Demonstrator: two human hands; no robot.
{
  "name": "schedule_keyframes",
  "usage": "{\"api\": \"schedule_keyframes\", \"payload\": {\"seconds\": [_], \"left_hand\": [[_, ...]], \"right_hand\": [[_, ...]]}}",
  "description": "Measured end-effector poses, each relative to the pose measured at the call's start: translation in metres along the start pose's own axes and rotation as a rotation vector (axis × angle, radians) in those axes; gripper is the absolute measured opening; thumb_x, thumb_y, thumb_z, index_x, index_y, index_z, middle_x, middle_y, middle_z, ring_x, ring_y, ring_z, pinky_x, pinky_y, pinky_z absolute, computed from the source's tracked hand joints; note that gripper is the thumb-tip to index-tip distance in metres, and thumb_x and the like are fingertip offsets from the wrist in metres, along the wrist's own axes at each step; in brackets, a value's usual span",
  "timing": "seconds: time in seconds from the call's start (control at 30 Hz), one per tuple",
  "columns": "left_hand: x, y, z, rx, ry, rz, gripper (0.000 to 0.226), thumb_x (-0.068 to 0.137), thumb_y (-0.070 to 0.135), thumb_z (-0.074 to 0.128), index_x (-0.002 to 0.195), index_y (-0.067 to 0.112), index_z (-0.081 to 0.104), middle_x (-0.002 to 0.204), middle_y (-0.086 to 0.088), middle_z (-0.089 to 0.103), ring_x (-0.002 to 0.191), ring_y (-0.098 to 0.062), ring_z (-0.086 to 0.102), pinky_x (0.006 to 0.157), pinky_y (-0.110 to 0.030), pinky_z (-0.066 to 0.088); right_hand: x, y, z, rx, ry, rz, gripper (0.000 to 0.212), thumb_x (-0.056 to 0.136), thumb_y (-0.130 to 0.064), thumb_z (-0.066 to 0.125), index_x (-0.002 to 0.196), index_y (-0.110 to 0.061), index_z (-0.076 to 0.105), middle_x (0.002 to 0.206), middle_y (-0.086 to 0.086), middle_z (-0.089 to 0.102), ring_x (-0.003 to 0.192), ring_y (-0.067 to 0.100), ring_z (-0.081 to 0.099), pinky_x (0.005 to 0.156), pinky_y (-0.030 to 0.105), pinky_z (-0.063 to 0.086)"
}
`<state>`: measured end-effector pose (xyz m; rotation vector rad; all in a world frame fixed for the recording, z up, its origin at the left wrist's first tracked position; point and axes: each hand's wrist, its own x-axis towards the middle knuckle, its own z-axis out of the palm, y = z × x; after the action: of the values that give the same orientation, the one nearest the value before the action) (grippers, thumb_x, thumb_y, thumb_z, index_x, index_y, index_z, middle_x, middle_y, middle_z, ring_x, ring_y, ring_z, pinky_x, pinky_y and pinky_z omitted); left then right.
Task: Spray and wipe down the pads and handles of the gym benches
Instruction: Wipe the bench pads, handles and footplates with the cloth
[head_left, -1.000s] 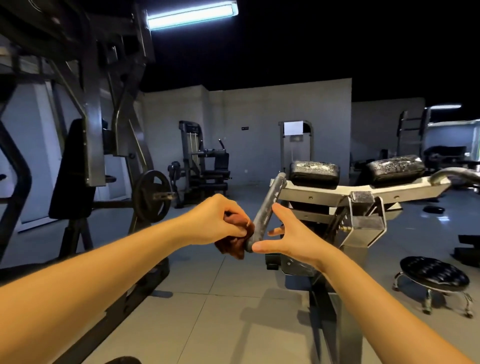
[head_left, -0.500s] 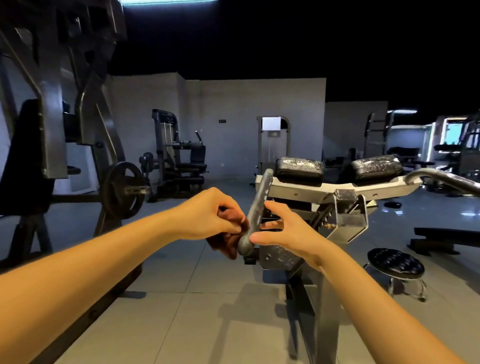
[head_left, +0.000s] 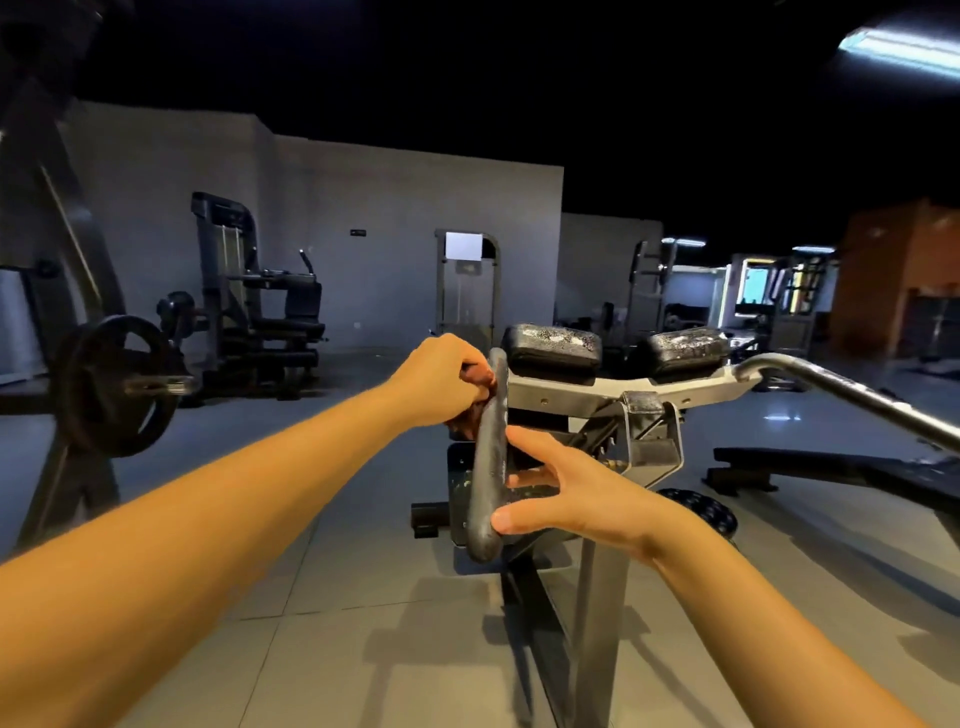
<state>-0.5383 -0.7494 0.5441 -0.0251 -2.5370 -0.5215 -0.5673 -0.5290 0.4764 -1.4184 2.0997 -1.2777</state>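
Head view, frame center: our left hand (head_left: 441, 379) clutches a brown cloth (head_left: 466, 423) against the grey handle (head_left: 491, 467); our right hand (head_left: 576, 493), fingers spread straight, touches its lower end.

Couldn't see much of the cloth (head_left: 469, 418). The left hand (head_left: 441, 379) had it balled up in its fingers, and only a dark reddish scrap poked out against the handle (head_left: 491, 467). The other handle (head_left: 831, 387) ran off the right edge, so no idea where it ended. The round stool (head_left: 711, 512) was mostly tucked behind the right forearm (head_left: 675, 551). The plate-loaded machine (head_left: 117, 384) on the left got chopped by the edge, and the ceiling light (head_left: 904, 49) up in the corner was a blurry smear. The little wall sign (head_left: 358, 233) was way too small to read. The bench post (head_left: 597, 649) ran out the bottom.
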Motion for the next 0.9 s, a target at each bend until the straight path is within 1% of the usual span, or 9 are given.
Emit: {"api": "schedule_keyframes", "payload": {"seconds": [0.1, 0.3, 0.37, 0.43, 0.5, 0.57, 0.63, 0.7, 0.9], "left_hand": [[-0.044, -0.001, -0.011, -0.103, -0.165, 0.093, 0.007, 0.092, 0.015, 0.073, 0.088, 0.017, 0.077, 0.088, 0.001, 0.07, 0.072, -0.016, 0.071, 0.059, -0.027, 0.059], [0.007, -0.005, -0.007, -0.002, -0.054, 0.147, 0.02, 0.09, 0.011, 0.071, 0.073, 0.004, 0.065, 0.078, 0.007, 0.066, 0.074, -0.016, 0.062, 0.066, -0.031, 0.05], [0.041, -0.012, -0.002, 0.034, -0.024, 0.121, 0.021, 0.09, 0.009, 0.067, 0.069, 0.01, 0.067, 0.079, 0.008, 0.069, 0.074, -0.017, 0.064, 0.066, -0.033, 0.049], [0.067, -0.024, 0.005, 0.068, 0.016, 0.078, 0.014, 0.091, 0.01, 0.066, 0.08, 0.01, 0.075, 0.086, -0.003, 0.074, 0.082, -0.025, 0.067, 0.073, -0.042, 0.057], [0.079, -0.033, 0.01, 0.038, 0.053, 0.037, 0.012, 0.09, 0.01, 0.067, 0.088, 0.009, 0.078, 0.091, -0.009, 0.075, 0.087, -0.028, 0.068, 0.078, -0.044, 0.06], [0.078, -0.036, 0.012, -0.012, 0.064, 0.033, 0.011, 0.09, 0.01, 0.068, 0.091, 0.008, 0.079, 0.091, -0.009, 0.075, 0.088, -0.028, 0.069, 0.076, -0.044, 0.06], [0.062, -0.035, 0.01, -0.058, 0.029, 0.063, 0.008, 0.092, 0.013, 0.071, 0.091, 0.014, 0.078, 0.091, -0.004, 0.074, 0.085, -0.021, 0.068, 0.069, -0.031, 0.057], [0.035, -0.033, 0.006, -0.097, -0.027, 0.101, 0.005, 0.092, 0.015, 0.073, 0.09, 0.015, 0.078, 0.092, -0.003, 0.073, 0.078, -0.017, 0.068, 0.066, -0.028, 0.058], [-0.016, -0.02, -0.006, -0.084, -0.124, 0.213, 0.012, 0.092, 0.022, 0.074, 0.09, 0.012, 0.078, 0.087, 0.0, 0.071, 0.076, -0.016, 0.067, 0.067, -0.026, 0.056]], "right_hand": [[0.0, -0.008, 0.0, -0.022, 0.022, 0.024, 0.075, 0.074, -0.037, 0.086, 0.137, -0.053, 0.048, 0.143, -0.024, 0.047, 0.128, 0.004, 0.052, 0.106, 0.034, 0.049], [0.01, -0.032, 0.005, -0.004, 0.092, 0.073, 0.04, 0.088, -0.023, 0.078, 0.107, -0.049, 0.056, 0.131, -0.011, 0.057, 0.11, 0.007, 0.065, 0.089, 0.019, 0.055], [0.014, -0.032, 0.006, -0.01, 0.123, 0.119, 0.05, 0.087, -0.027, 0.078, 0.126, -0.045, 0.051, 0.133, -0.019, 0.05, 0.1, -0.006, 0.064, 0.082, 0.016, 0.052], [0.016, -0.026, 0.007, -0.013, 0.141, 0.13, 0.078, 0.085, -0.033, 0.08, 0.151, -0.035, 0.039, 0.137, -0.022, 0.044, 0.1, -0.012, 0.06, 0.081, 0.013, 0.045], [0.015, -0.022, 0.011, -0.008, 0.137, 0.126, 0.089, 0.081, -0.041, 0.081, 0.156, -0.036, 0.033, 0.14, -0.024, 0.043, 0.11, -0.008, 0.059, 0.09, 0.016, 0.044], [0.014, -0.017, 0.014, -0.015, 0.141, 0.137, 0.097, 0.071, -0.052, 0.083, 0.155, -0.04, 0.035, 0.146, -0.02, 0.045, 0.122, 0.005, 0.058, 0.103, 0.031, 0.048], [0.012, -0.013, 0.016, -0.026, 0.15, 0.143, 0.098, 0.066, -0.054, 0.085, 0.151, -0.041, 0.039, 0.146, -0.016, 0.048, 0.125, 0.011, 0.059, 0.107, 0.042, 0.05], [0.009, -0.013, 0.019, -0.018, 0.145, 0.145, 0.101, 0.066, -0.053, 0.086, 0.153, -0.039, 0.037, 0.149, -0.015, 0.047, 0.127, 0.011, 0.058, 0.108, 0.043, 0.05], [0.007, -0.02, 0.023, -0.019, 0.142, 0.118, 0.061, 0.074, -0.044, 0.084, 0.128, -0.056, 0.057, 0.141, -0.012, 0.053, 0.121, 0.015, 0.063, 0.107, 0.046, 0.05]]}}
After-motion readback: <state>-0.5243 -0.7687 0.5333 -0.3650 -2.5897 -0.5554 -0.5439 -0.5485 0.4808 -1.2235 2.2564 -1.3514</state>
